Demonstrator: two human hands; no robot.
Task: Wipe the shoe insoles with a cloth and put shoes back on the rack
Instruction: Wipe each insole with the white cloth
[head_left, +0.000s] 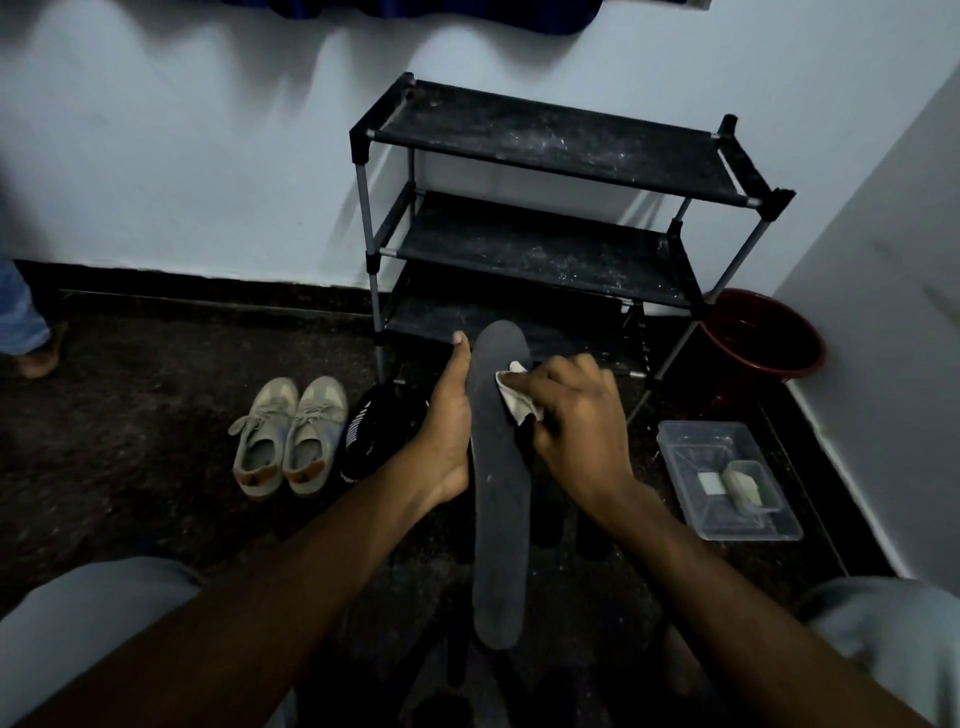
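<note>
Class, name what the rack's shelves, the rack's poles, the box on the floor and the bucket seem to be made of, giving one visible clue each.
Shelves: probably black fabric, matt, holding dust.
Poles: likely metal, grey with a dull sheen.
Box: clear plastic, see-through walls and base.
Bucket: probably plastic, dark red, smooth glossy rim.

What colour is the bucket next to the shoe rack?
The bucket is dark red, seen best in the head view.
</note>
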